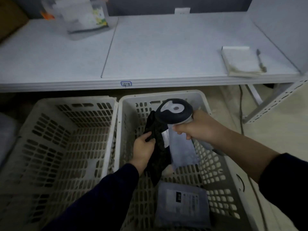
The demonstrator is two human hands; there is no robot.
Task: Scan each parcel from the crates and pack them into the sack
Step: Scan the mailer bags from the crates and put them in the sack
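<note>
Left of both hands stands a slotted plastic crate [66, 130] with no parcels showing in it. Beside it, over a second crate [221, 165], the left hand [143, 147] grips a black soft parcel [158, 157] near its upper end, fingers curled into the wrapping, so the bag hangs down into the crate. Just right of the black parcel, and touching it, a pale grey mailer [182, 152] hangs from under the right hand [198, 127]. That hand is clenched round the handle of a barcode scanner [175, 110], whose dark round head sits above both parcels; whether the same fingers also pinch the grey mailer I cannot tell. Below the hands, a flat grey labelled parcel [181, 204] lies on the second crate's floor. Beyond the hands runs a white table [150, 52], with a clear container [83, 19] far left and a notepad [240, 62] and pen [260, 61] to the right.
</note>
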